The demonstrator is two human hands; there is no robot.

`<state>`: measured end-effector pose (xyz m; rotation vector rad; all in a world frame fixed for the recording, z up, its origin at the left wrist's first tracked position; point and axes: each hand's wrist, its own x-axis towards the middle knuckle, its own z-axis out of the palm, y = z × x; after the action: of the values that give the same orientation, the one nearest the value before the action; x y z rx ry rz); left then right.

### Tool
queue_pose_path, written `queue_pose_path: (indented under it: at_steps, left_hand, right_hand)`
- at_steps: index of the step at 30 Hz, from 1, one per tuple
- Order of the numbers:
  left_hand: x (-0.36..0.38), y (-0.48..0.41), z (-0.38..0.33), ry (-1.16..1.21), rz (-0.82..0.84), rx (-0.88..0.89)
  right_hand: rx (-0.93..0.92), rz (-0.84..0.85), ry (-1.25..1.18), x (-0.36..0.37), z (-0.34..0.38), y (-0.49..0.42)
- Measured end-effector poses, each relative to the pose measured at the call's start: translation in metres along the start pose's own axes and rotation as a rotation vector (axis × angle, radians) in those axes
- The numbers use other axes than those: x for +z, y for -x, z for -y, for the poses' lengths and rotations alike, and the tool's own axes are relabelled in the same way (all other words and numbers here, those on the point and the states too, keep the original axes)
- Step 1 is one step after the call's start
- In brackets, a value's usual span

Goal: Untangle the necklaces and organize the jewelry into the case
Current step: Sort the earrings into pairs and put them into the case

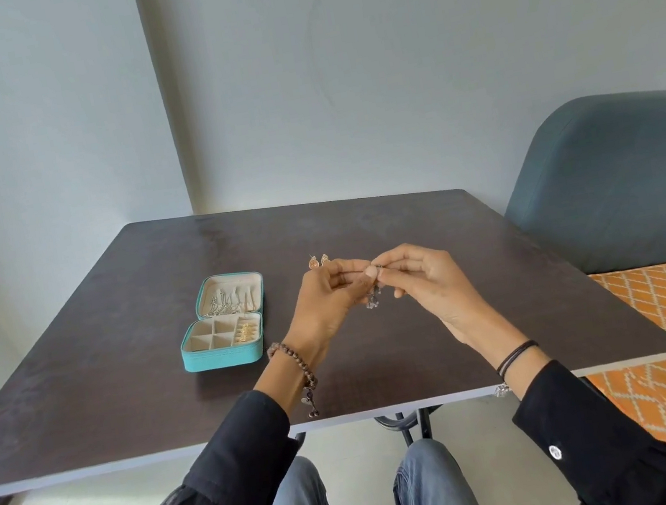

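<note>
Right of the teal case (225, 356), the left hand (325, 297) and right hand (428, 280) together pinch a small silver piece (373, 299). The case's lid already holds chains (225, 303), one compartment gold pieces (246, 332) (the rest look bare); two earrings (318, 261), also right of it, lie loose.

The case (225, 356) is sitting left of the table's (405, 218) middle; earrings (319, 261) are lying to its right, behind the left hand (325, 297) and right hand (428, 280), which are pinching a dangling piece (373, 300).
</note>
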<state>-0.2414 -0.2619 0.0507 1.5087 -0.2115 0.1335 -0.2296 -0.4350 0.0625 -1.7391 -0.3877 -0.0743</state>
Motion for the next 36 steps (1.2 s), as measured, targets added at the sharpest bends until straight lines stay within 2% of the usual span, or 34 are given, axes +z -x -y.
queue_pose_path:
  at_steps: [5,12,16,26,30,36]
  left_hand:
    - [0.002,0.001,0.003,0.025,-0.072,-0.061]
    - [0.0,0.003,0.0,0.005,-0.16,-0.065]
    - [-0.003,0.007,-0.004,0.028,-0.153,-0.083]
    - [-0.014,0.009,-0.005,0.164,-0.109,-0.284]
    - [-0.019,0.006,-0.001,0.205,-0.133,-0.279]
    - [-0.021,0.01,0.009,0.174,-0.126,-0.128]
  right_hand:
    - [-0.01,-0.056,0.018,0.003,0.0,0.0]
    - [-0.003,-0.052,0.016,0.0,0.0,0.001]
    - [0.039,-0.052,-0.034,-0.002,0.001,0.002]
    - [0.229,-0.028,-0.186,0.004,0.0,0.0]
    - [0.257,0.004,-0.223,0.007,0.002,-0.001]
    - [0.131,0.074,-0.135,0.012,-0.013,-0.001]
